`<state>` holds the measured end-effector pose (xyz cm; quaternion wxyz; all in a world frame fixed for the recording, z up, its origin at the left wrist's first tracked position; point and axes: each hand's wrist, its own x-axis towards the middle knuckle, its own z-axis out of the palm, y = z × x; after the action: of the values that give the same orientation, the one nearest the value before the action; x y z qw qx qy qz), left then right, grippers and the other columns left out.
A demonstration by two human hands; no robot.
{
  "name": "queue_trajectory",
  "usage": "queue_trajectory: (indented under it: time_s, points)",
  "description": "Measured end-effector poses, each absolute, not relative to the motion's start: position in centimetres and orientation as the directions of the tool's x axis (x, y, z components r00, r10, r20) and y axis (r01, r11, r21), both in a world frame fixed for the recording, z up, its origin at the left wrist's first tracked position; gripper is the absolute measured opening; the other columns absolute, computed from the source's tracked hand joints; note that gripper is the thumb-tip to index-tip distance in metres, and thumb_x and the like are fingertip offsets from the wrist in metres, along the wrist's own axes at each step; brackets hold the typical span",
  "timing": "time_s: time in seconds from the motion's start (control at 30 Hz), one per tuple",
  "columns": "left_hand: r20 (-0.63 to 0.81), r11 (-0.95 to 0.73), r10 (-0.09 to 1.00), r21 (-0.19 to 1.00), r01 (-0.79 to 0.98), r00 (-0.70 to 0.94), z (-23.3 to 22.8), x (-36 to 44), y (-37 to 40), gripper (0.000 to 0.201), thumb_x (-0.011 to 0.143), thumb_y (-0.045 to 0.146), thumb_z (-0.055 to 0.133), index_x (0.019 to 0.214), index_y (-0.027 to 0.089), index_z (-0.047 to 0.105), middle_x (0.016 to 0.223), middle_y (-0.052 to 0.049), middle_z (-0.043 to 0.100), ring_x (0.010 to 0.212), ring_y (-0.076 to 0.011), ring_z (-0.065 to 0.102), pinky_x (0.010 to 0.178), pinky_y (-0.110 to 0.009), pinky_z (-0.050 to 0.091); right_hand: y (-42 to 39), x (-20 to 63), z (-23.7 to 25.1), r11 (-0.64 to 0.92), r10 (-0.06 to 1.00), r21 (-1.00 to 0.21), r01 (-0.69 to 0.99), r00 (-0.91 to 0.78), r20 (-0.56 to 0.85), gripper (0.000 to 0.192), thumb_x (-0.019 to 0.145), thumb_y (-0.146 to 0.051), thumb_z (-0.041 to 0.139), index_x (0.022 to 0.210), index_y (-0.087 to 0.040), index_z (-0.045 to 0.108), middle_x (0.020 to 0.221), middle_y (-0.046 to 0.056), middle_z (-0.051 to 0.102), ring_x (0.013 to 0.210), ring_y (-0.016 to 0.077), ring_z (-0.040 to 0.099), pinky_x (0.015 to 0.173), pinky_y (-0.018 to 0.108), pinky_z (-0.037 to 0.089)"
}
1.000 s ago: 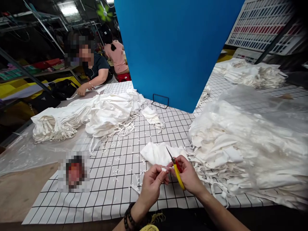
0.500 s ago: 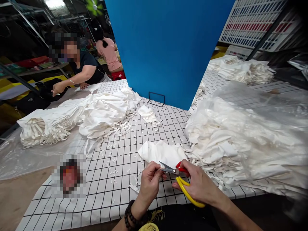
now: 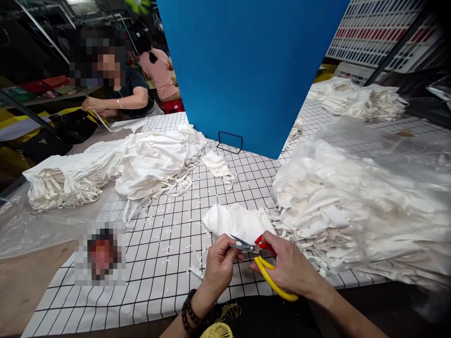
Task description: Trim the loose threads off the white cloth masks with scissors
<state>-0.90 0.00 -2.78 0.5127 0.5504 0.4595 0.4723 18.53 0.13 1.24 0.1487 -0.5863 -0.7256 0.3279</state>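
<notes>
over grid cloth, scissors perhaps tip-leftward

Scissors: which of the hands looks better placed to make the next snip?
Right. The right hand already grips the scissors, blades pointing at the left hand, which pinches something small beside the white cloth.

No legible text or numbers found, black bag bears a small pale emblem, too blurred to read
</notes>
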Motion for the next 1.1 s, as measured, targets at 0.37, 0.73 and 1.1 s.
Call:
queue_trajectory:
  time_s: [0.37, 0.73, 1.1]
  points:
    - [0.008, -0.015, 0.988, 0.999, 0.045, 0.152, -2.5, -1.0, 0.0, 0.021, 0.090, 0.023, 0.056, 0.072, 0.017, 0.062, 0.067, -0.001, 0.057, 0.064, -0.0147, 0.057, 0.062, -0.026, 0.046, -0.2, 18.5, 0.7, 0.125, 0.949, -0.635, 0.762, -0.280, -0.148, 0.029, 0.077, -0.046, 0.064, 0.076, -0.023, 0.045, 0.068, -0.002, 0.062, 0.059, 0.0165, 0.053, 0.056, 0.026, 0.034]
    - [0.003, -0.029, 0.982, 0.990, 0.138, 0.187, -1.9, -1.6, 0.0, 0.022, 0.089, 0.021, 0.057, 0.068, 0.017, 0.063, 0.067, -0.002, 0.057, 0.065, -0.0148, 0.057, 0.063, -0.026, 0.044, 0.0, 19.0, 0.9, 0.200, 0.943, -0.595, 0.779, -0.318, -0.100, 0.032, 0.074, -0.047, 0.068, 0.077, -0.023, 0.046, 0.069, -0.002, 0.061, 0.060, 0.0170, 0.053, 0.057, 0.026, 0.034]
    - [-0.021, 0.001, 0.981, 0.995, 0.104, 0.192, -1.8, -1.7, 0.2, 0.024, 0.090, 0.025, 0.057, 0.069, 0.016, 0.064, 0.065, -0.001, 0.056, 0.062, -0.0134, 0.056, 0.061, -0.025, 0.045, 0.1, 18.5, 0.0, 0.189, 0.953, -0.610, 0.770, -0.294, -0.075, 0.027, 0.076, -0.042, 0.064, 0.071, -0.023, 0.045, 0.061, -0.003, 0.058, 0.055, 0.0153, 0.050, 0.054, 0.025, 0.032]
